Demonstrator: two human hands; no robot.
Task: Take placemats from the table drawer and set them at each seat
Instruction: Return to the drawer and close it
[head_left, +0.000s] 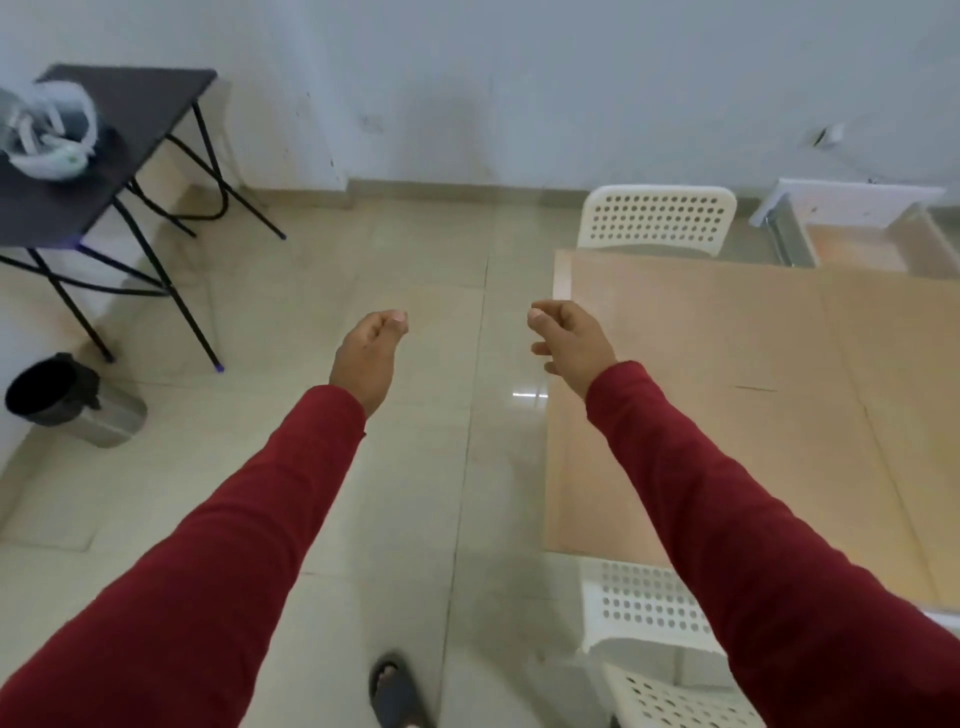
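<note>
A light wooden table (727, 364) fills the right side. At its far right end a drawer (857, 239) stands pulled open, with a white front panel; no placemat shows inside it. My left hand (366, 358) hangs over the tiled floor left of the table, fingers loosely curled with nothing in them. My right hand (569, 340) hovers at the table's near-left corner, fingers bent and apart, holding nothing. Both arms wear red sleeves.
A white perforated chair (657, 218) stands at the table's far side, another white chair (649, 623) at the near side. A dark folding table (78, 171) with a plastic bag (49, 135) stands far left. A metal bin (72, 400) sits on the floor.
</note>
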